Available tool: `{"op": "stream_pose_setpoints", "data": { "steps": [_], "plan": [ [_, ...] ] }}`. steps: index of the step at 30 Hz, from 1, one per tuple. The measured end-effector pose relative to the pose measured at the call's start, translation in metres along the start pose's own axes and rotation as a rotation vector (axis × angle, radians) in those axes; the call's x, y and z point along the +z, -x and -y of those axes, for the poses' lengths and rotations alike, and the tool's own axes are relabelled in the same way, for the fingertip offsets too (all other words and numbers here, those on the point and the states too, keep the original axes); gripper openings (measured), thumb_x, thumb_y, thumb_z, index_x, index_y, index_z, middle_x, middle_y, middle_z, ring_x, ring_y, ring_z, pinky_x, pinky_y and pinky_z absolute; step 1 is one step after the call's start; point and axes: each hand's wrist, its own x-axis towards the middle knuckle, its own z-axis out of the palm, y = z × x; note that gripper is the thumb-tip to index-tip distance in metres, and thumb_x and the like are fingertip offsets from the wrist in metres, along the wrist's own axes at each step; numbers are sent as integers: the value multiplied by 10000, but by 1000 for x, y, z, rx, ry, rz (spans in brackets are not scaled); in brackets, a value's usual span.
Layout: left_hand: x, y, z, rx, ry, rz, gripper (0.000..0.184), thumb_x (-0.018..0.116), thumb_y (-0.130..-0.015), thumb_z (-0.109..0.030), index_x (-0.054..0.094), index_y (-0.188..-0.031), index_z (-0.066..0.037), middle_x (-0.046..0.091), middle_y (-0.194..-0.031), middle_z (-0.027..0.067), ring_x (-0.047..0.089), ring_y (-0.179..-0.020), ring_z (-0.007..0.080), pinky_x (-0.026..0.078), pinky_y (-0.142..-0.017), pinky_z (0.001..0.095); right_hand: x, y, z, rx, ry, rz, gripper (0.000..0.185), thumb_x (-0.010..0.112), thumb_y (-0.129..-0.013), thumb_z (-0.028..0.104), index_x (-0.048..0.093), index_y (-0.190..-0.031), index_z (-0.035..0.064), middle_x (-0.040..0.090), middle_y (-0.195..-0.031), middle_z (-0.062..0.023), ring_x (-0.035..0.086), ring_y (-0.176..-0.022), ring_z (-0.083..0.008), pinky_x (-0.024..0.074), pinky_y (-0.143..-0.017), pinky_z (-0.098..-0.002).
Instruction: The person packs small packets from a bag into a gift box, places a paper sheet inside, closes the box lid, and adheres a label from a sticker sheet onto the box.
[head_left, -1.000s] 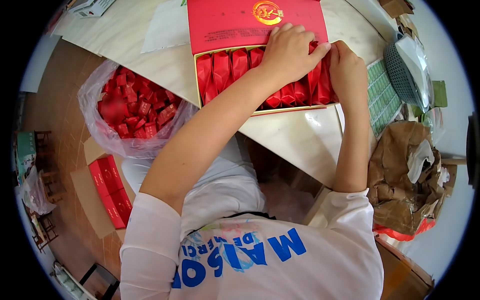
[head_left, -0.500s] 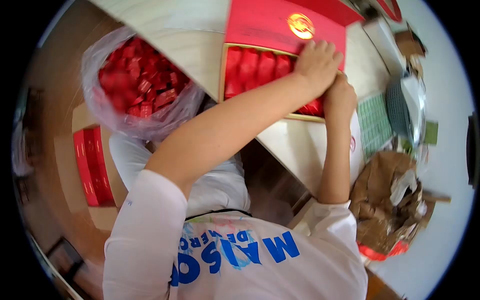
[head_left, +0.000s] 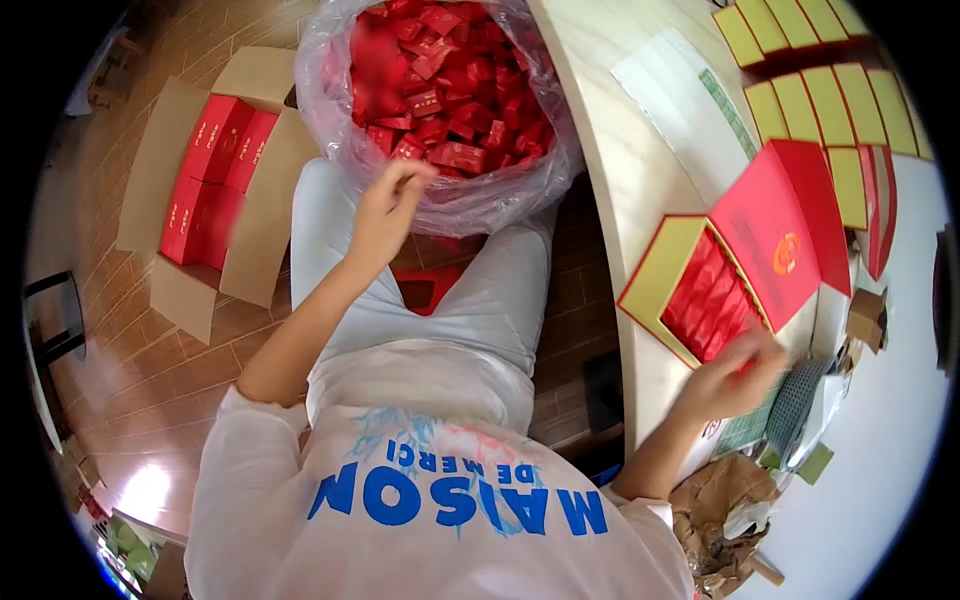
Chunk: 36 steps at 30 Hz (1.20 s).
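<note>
My left hand (head_left: 388, 215) is over the near rim of a clear plastic bag (head_left: 480, 212), its fingers loosely bent and apart, with nothing visible in them. The bag is full of small red packets (head_left: 462, 120). On the table, a red gift box (head_left: 672, 290) with yellow edges stands with its lid (head_left: 770, 240) folded back, showing a gold emblem. A row of red packets (head_left: 712, 298) lies inside it. My right hand (head_left: 735, 378) is at the box's near right corner, curled and a little blurred; a bit of red shows among its fingers.
An open carton (head_left: 262, 205) with red boxes sits on the floor at left. Several yellow-sided boxes (head_left: 820, 105) stand at the table's far right. A grey-green basket (head_left: 795, 405) and crumpled brown paper (head_left: 715, 505) are at right. The table edge (head_left: 600, 190) runs beside my leg.
Both hands were together in the box. My left hand has moved left to the bag, while the right stays near the box. The view has turned, bringing the carton and yellow-sided boxes into sight.
</note>
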Motion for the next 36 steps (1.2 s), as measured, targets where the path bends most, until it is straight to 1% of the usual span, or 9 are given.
{"op": "stream_pose_setpoints", "data": {
  "steps": [2,5,9,13,19,25,30,33,36],
  "plan": [
    [-30,18,32,-149,-11,-45,138,506,-937,-85,601,-1001,-10,639,-915,75,602,-860,153,457,-780,264,33,17,56,-91,-317,211,29,564,-804,24,583,-826,21,597,-815,-110,562,-727,-245,444,-686,-366],
    [-57,29,62,-206,-46,-109,132,501,-932,-70,599,-997,-11,632,-895,69,602,-837,139,456,-776,256,121,33,105,-250,-500,481,198,609,-722,3,612,-913,53,546,-767,-110,514,-702,-305,403,-623,-393],
    [-79,31,100,-281,-52,-195,123,500,-917,-34,596,-990,-12,627,-877,63,600,-832,131,458,-747,247,271,73,100,135,-513,737,185,561,-814,35,573,-997,16,559,-855,-154,549,-823,-328,433,-770,-433],
    [-83,19,100,-246,18,-286,136,502,-890,24,608,-962,-21,618,-846,49,594,-786,114,455,-675,229,387,87,84,-97,-321,843,380,600,-799,80,497,-1161,22,508,-1099,-244,505,-1027,-398,428,-872,-449],
    [-85,5,102,-262,-53,-289,137,534,-861,28,624,-941,-39,622,-827,44,591,-715,116,453,-594,234,485,87,82,-167,159,1283,765,751,-746,295,385,-1385,88,441,-1219,-230,474,-1114,-373,427,-936,-427],
    [-87,-3,105,-251,-61,-344,122,547,-849,21,626,-913,-47,612,-797,57,580,-631,144,454,-536,253,509,101,83,-169,351,1236,640,761,-713,284,452,-1229,69,448,-1191,-229,521,-1062,-379,457,-887,-456],
    [-85,-7,100,-251,-122,-338,100,560,-854,-24,634,-913,-56,610,-781,46,572,-606,140,440,-523,260,493,79,83,-144,129,1112,562,729,-731,265,445,-1180,81,498,-1121,-200,557,-999,-371,472,-846,-469],
    [-82,-6,100,-259,-110,-331,103,552,-865,-42,639,-916,-64,620,-790,40,575,-627,128,423,-522,248,469,57,82,110,9,1009,514,701,-749,303,468,-1131,49,513,-1101,-201,547,-986,-398,455,-857,-458],
    [-81,-7,95,-281,-78,-333,103,552,-875,-61,648,-911,-73,639,-799,27,577,-653,105,400,-513,235,436,37,72,280,-257,799,479,657,-783,317,508,-1122,14,553,-1061,-167,554,-974,-331,425,-890,-393]
  ]
}}
